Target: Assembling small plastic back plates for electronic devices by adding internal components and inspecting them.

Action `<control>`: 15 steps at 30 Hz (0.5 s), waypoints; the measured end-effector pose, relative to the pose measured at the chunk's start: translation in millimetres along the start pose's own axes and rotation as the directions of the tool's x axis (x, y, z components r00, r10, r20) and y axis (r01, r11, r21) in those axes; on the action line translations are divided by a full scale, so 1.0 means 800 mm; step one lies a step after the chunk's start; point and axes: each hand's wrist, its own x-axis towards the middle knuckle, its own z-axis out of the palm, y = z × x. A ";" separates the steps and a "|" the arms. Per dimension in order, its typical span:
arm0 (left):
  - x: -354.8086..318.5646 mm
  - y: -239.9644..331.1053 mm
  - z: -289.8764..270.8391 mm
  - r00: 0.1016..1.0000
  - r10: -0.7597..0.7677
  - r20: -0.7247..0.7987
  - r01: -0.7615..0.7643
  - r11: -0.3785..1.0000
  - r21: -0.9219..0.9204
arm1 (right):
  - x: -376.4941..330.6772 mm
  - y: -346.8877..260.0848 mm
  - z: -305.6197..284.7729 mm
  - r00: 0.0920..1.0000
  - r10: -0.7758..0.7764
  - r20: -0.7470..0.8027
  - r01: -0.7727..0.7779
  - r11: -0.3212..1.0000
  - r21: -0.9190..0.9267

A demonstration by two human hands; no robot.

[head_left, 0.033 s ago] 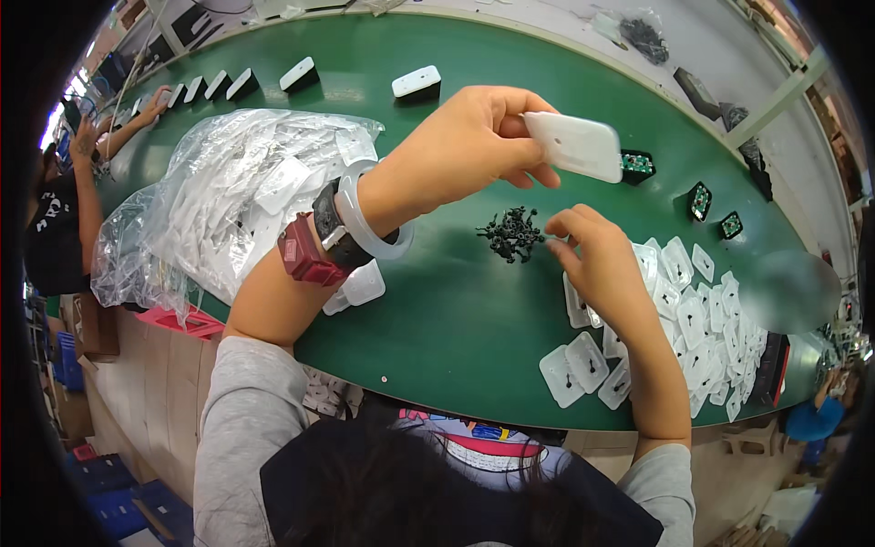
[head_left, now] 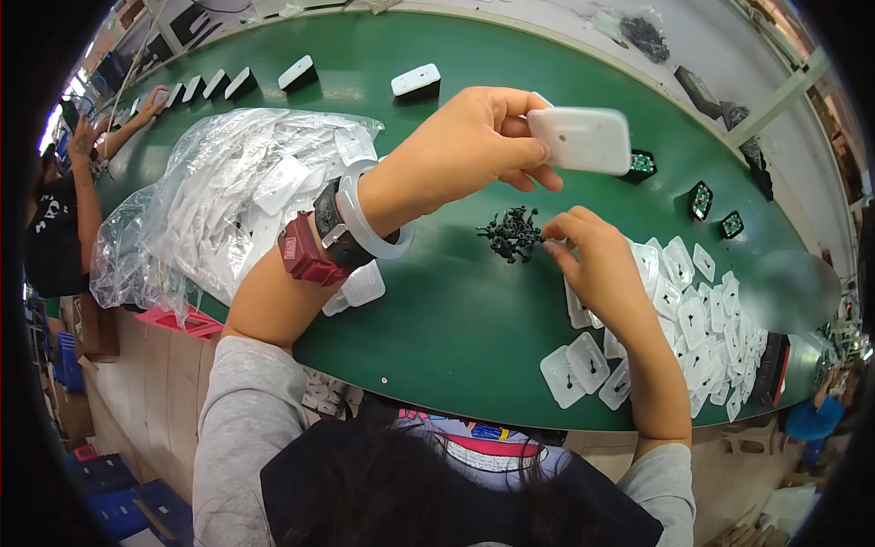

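One cover (head_left: 591,142) held in your left hand (head_left: 488,139), long axis toward table's (head_left: 428,337) right edge; right hand (head_left: 594,255) narrow, contents unclear.

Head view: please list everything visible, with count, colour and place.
Held cover: one, white, upper centre
Small parts: uncountable pile, black, table centre
Covers with black pieces: many, white, right heap
Plastic bag: at least one, clear, left
Loose covers: at least two, white, beside bag
White-topped units: at least five, black below, far edge
Circuit boards: three, green, far right
Table: one, green, middle
Blue boxes: several, blue, floor left
Co-worker: at least one, dark top, left
Wristwear: three, red, black, translucent, centre left
Sleeves: two, grey, bottom
Left hand: one, bare, holding cover
Right hand: one, bare, beside small parts
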 end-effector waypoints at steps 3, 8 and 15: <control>0.004 -0.008 -0.004 0.995 -0.079 0.068 0.086 0.990 -0.110 | -0.002 0.002 0.011 1.000 -0.005 0.020 0.005 1.000 -0.022; 0.002 -0.006 -0.004 0.989 -0.145 0.025 0.147 0.974 -0.170 | -0.007 0.003 0.031 0.998 -0.059 0.035 0.062 0.991 -0.114; 0.005 -0.012 -0.002 0.986 -0.165 0.018 0.165 0.970 -0.179 | -0.010 0.001 0.025 0.977 -0.199 -0.069 0.182 0.963 -0.200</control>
